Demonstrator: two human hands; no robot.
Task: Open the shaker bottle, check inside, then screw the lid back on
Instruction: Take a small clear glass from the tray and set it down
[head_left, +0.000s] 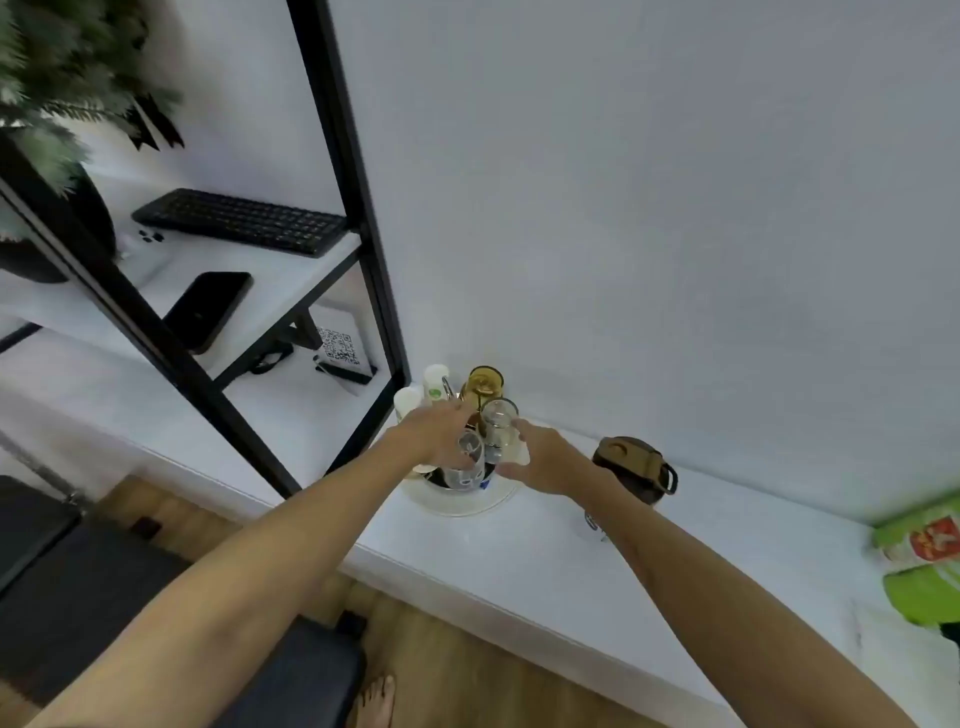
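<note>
A brown shaker bottle (636, 467) with a dark lid and a carry loop stands on the white counter (519, 561) by the wall, lid on. Both my arms stretch toward a round white tray (467, 506) holding a rack of upturned glasses, left of the bottle. My left hand (441, 436) curls against a clear glass (470, 460) at the rack's front. My right hand (540, 462) rests at the rack's right side, fingers near another clear glass (498, 421), about a hand's width from the bottle. The glasses hide my fingertips, and neither hand touches the bottle.
An amber glass (485, 382) and white bottles (435, 383) stand at the rack's back. Left is a black-framed shelf (363, 218) with a keyboard (239, 221), phones and a QR card. Green packets (924, 566) lie at the counter's right end. Wooden floor and a dark seat lie below.
</note>
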